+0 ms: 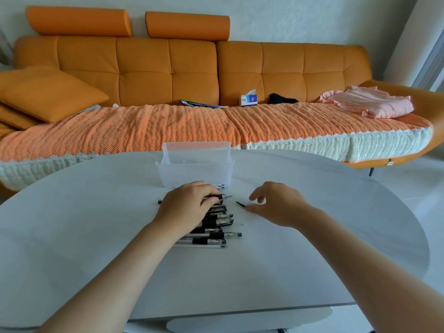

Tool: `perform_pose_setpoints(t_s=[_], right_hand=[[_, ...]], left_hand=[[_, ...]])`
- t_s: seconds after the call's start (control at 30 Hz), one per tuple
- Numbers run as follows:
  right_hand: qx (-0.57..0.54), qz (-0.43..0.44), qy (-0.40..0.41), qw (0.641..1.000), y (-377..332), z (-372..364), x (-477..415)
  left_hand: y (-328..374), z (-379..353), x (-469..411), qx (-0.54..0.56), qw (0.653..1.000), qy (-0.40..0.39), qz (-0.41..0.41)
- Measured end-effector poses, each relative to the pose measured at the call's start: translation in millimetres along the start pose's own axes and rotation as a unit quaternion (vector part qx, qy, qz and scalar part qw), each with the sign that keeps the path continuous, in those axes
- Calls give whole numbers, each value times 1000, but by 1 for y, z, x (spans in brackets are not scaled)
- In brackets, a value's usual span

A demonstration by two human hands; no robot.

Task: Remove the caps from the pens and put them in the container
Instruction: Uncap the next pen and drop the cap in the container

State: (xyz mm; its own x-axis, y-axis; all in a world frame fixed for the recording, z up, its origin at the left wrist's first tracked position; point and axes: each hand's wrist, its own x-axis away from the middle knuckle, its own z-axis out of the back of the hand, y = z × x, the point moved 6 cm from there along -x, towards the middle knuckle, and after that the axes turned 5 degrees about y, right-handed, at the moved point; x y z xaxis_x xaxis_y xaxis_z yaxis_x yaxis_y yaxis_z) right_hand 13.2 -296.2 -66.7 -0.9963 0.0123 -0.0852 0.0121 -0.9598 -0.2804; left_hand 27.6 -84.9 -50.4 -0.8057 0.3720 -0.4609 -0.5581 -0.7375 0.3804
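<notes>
Left hand (187, 203) grips an uncapped pen (222, 196) (atop the pile (216, 227)), right hand (278, 203) pinches a black cap (240, 204).

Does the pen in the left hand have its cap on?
Off. The pen shows its bare tip; the right hand holds the cap.

Home living room: orange sofa (192, 75)

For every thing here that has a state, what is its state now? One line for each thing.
left hand: grips one pen
right hand: pinches the black cap
pen: uncapped, tip bare, pointing right
black cap: off the pen, at the thumb tip
pile of pens: lying on the table, several capped
container: upright, top open, contents unclear
tissue box: open, a tissue sticking up
</notes>
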Motion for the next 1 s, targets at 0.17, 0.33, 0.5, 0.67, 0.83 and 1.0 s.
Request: perform_pose_setpoints(t_s=[0.17, 0.33, 0.5, 0.67, 0.83, 1.0], right_hand=[[-1, 7, 20, 1000, -8, -10, -2], [-51, 6, 44, 998, -15, -5, -6], [-93, 29, 46, 994, -24, 3, -3], [-113, 50, 56, 991, -33, 4, 0], [-118, 69, 48, 989, -40, 1, 1], [-144, 67, 58, 986, -43, 0, 0]], left_hand=[[-1, -5, 2, 13, 1000, -17, 8], [-1, -4, 1, 15, 1000, -17, 9], [-8, -3, 0, 12, 1000, -11, 11], [-9, -2, 0, 11, 1000, -14, 6], [-6, 1, 1, 16, 1000, -16, -1], [-8, 5, 2, 25, 1000, -15, 6]])
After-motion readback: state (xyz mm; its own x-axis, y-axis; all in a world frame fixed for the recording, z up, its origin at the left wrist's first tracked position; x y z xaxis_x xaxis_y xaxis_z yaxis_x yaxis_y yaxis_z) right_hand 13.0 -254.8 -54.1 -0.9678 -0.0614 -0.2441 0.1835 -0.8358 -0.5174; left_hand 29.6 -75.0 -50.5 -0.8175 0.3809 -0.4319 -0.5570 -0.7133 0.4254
